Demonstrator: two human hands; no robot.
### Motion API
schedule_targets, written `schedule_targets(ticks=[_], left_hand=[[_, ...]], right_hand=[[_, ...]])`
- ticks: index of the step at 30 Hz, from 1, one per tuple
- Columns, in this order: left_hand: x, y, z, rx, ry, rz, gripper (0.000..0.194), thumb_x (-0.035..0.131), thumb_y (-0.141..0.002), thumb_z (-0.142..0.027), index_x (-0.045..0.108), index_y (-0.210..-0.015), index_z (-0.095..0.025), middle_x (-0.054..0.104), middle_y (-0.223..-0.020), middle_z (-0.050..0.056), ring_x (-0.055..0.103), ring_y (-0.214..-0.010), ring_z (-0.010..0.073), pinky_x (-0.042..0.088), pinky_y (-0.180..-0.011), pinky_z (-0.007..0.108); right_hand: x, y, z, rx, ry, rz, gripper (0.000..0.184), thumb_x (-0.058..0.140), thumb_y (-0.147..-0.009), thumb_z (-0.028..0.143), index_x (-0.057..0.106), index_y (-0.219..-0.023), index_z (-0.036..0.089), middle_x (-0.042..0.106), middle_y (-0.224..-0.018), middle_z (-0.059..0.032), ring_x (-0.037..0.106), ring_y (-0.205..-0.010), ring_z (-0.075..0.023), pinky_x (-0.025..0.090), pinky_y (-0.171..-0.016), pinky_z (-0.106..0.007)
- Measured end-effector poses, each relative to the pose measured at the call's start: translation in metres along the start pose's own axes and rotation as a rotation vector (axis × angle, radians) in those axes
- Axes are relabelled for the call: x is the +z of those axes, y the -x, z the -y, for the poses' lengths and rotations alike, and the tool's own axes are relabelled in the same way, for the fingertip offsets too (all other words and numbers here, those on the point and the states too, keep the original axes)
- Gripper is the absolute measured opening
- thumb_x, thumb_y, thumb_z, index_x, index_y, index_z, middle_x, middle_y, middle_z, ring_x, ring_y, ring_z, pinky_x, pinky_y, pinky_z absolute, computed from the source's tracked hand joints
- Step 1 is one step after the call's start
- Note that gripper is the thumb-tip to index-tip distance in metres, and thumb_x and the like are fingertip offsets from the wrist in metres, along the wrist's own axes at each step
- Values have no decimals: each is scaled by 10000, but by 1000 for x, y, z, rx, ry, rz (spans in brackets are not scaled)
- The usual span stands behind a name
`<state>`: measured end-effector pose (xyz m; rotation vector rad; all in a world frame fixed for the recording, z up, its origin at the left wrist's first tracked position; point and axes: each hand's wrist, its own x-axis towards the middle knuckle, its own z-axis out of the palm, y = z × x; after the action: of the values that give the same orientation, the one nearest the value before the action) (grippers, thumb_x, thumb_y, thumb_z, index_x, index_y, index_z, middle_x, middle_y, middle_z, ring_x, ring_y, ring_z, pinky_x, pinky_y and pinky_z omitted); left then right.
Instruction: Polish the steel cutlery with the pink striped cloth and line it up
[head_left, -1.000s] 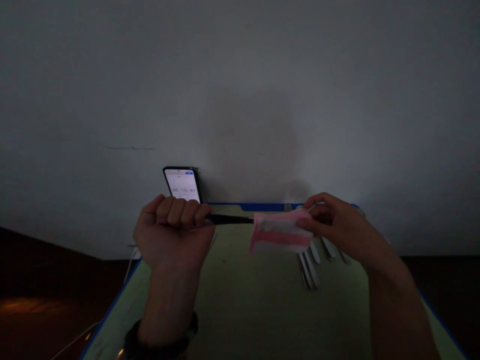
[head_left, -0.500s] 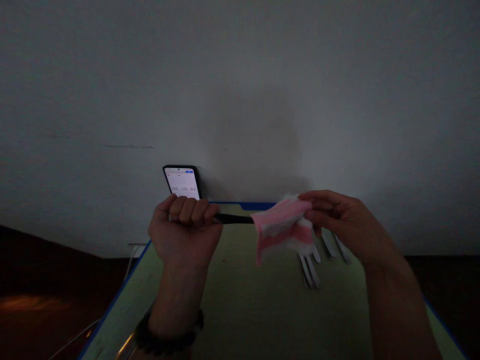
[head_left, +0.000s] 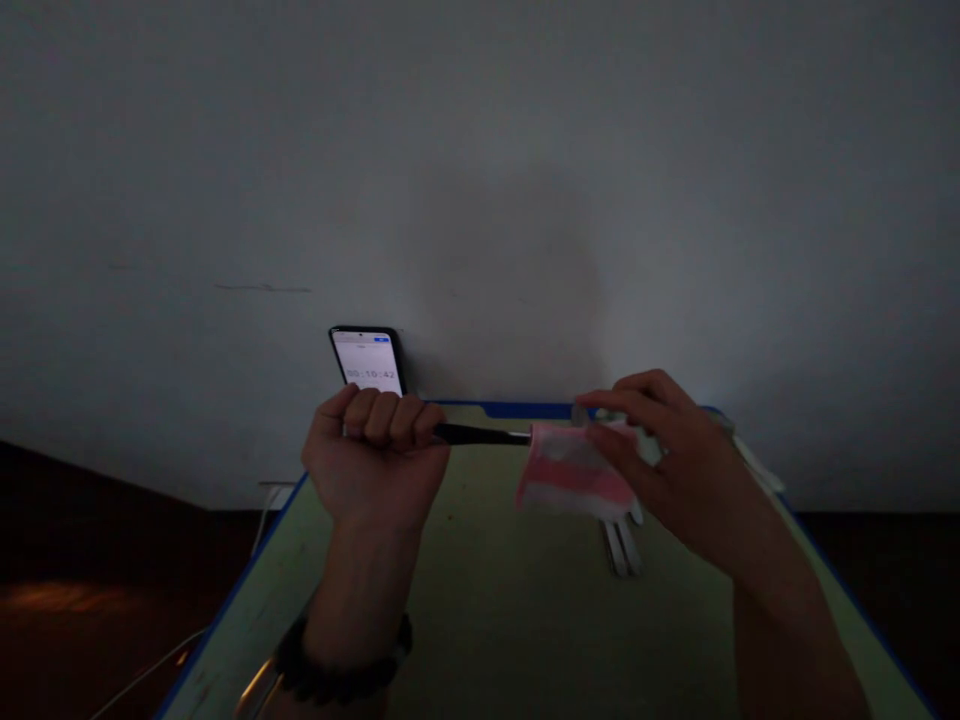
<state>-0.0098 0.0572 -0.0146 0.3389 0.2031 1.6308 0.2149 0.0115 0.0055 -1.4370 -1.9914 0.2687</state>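
Note:
My left hand (head_left: 379,450) is closed in a fist around the black handle of a utensil (head_left: 480,435), which points right above the table. A short metal neck shows where the handle meets a pink-and-white striped cloth (head_left: 574,480). The utensil's head is hidden in the cloth, so its kind cannot be told. My right hand (head_left: 660,440) pinches the cloth over that end with thumb and fingers. Near my index fingertip a small greyish piece shows, too dim to name. Below the cloth several silver cutlery handles (head_left: 622,548) lie on the table.
A phone (head_left: 369,360) with a lit timer screen leans on the wall (head_left: 510,200) behind my left hand. The greenish table (head_left: 510,620) has a blue edge. Pale pieces (head_left: 757,465) lie near its back right corner. A white cable (head_left: 150,672) runs at the lower left.
My right hand has shifted its grip on the cloth, with the thumb and fingers further left over it. The cloth has slid slightly right, baring the metal neck. My left hand keeps its grip.

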Motion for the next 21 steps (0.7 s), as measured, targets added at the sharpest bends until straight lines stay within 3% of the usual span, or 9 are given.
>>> schedule_targets(ticks=[3, 7, 13, 18, 21], left_hand=[[2, 2, 3, -30, -2, -16, 376, 354, -804, -141, 112, -523, -198, 94, -419, -66, 107, -381, 96, 202, -388, 268], [4, 4, 8, -56, 4, -29, 379, 335, -816, -153, 108, -516, -198, 69, -434, -62, 92, -385, 100, 183, -387, 273], [2, 1, 10, -61, 34, -31, 364, 316, -806, -146, 106, -513, -198, 58, -441, -62, 82, -384, 98, 165, -384, 267], [4, 1, 15, -96, 47, -48, 382, 311, -828, -167, 110, -504, -198, 56, -441, -63, 82, -375, 97, 158, -377, 268], [6, 4, 17, -117, 54, -20, 396, 314, -842, -189, 122, -496, -196, 60, -437, -64, 87, -374, 96, 167, -381, 267]], right_hand=[[13, -1, 18, -33, -1, 111, 305, 576, -813, 325, 583, -1114, 277, 504, -1045, -60, 527, -952, -190, 457, -836, -357], [28, -3, 15, -5, 13, 181, 301, 550, -830, 208, 576, -1125, 263, 537, -1052, -48, 555, -920, -162, 461, -834, -339], [21, -6, -3, -101, 100, 127, 148, 601, -803, 224, 653, -942, 234, 659, -900, -8, 577, -859, -168, 446, -820, -356], [11, -6, 5, -197, -52, -83, 173, 538, -856, 249, 639, -995, 237, 666, -958, -3, 580, -902, -133, 446, -819, -292], [14, -5, 10, -167, -66, 42, 282, 482, -886, 292, 564, -1150, 236, 622, -1120, -28, 541, -1037, -154, 418, -892, -316]])
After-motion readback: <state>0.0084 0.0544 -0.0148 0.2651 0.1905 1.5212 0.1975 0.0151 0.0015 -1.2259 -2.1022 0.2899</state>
